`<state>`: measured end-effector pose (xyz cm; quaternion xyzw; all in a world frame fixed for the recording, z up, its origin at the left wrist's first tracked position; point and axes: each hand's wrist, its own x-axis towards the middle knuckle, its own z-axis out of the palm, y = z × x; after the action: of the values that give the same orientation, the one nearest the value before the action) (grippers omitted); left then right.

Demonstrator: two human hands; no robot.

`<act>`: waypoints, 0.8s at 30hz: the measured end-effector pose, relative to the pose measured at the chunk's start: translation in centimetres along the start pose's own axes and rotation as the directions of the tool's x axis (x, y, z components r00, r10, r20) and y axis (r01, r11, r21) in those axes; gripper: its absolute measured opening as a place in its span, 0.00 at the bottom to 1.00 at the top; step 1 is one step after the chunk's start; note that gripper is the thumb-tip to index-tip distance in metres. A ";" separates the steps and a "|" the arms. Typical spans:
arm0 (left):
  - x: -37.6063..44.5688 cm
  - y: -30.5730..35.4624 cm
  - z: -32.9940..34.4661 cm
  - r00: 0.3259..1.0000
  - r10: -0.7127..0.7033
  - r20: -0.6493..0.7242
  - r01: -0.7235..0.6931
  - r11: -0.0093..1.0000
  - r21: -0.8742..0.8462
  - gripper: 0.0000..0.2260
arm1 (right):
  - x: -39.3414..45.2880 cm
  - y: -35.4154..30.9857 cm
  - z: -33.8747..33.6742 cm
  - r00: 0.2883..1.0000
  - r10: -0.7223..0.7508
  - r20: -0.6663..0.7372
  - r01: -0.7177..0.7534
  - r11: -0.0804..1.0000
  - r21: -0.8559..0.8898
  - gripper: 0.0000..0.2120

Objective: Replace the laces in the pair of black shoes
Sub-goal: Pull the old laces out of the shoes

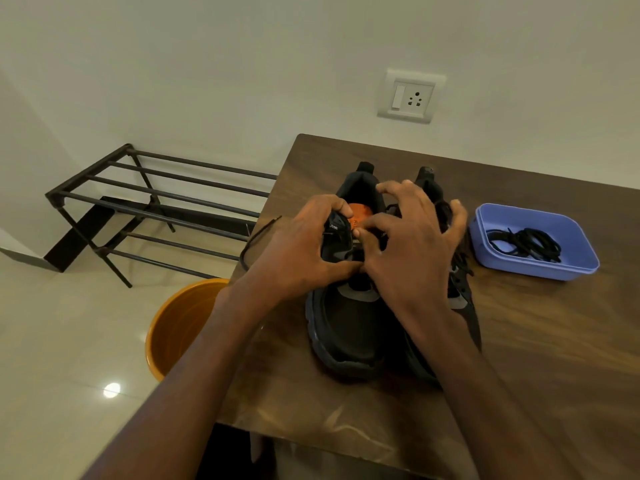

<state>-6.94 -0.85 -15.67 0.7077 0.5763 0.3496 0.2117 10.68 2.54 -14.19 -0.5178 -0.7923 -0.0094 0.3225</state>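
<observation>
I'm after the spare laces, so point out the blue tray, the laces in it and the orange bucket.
blue tray (540, 270): head view, near wall.
laces (526, 242): head view, middle of the black coil.
orange bucket (180, 320): head view, inner wall.

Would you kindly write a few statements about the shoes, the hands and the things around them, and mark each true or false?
1. Both shoes stand on the wooden table. True.
2. The blue tub holds a coil of black laces. True.
3. The blue tub sits left of the shoes. False: it sits to their right.
4. The left hand grips the tongue of the left shoe. True.
5. The orange bucket stands on the table. False: it is on the floor beside the table.
6. The right hand rests in the tub. False: it is at the shoes.
</observation>
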 end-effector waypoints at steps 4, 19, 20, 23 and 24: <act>0.1 -0.2 0.1 1.000 -0.030 0.005 0.030 1.000 0.006 0.32 | -0.1 0.5 -0.5 0.972 0.108 -0.208 -0.104 0.994 0.030 0.01; -0.3 0.9 1.2 0.992 0.112 -0.058 -0.096 0.970 0.223 0.09 | -2.1 1.6 -5.7 0.941 0.296 0.166 -0.308 0.950 0.052 0.20; -0.3 1.1 1.5 0.990 0.115 -0.080 -0.094 0.971 0.221 0.07 | -2.2 1.5 -6.2 0.932 0.295 0.209 -0.314 0.948 0.063 0.24; -0.2 1.5 2.0 0.987 0.108 -0.121 -0.081 0.975 0.209 0.03 | -3.3 1.2 -7.3 0.890 0.280 0.359 -0.318 0.947 0.051 0.29; -0.2 1.7 2.1 0.985 0.106 -0.139 -0.077 0.977 0.199 0.03 | -3.7 1.2 -7.5 0.890 0.271 0.367 -0.290 0.957 -0.004 0.27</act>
<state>-4.28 -1.24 -15.96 0.7227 0.5885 0.3531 0.0823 16.39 -2.56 -10.61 -0.6110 -0.7551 0.1535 0.1815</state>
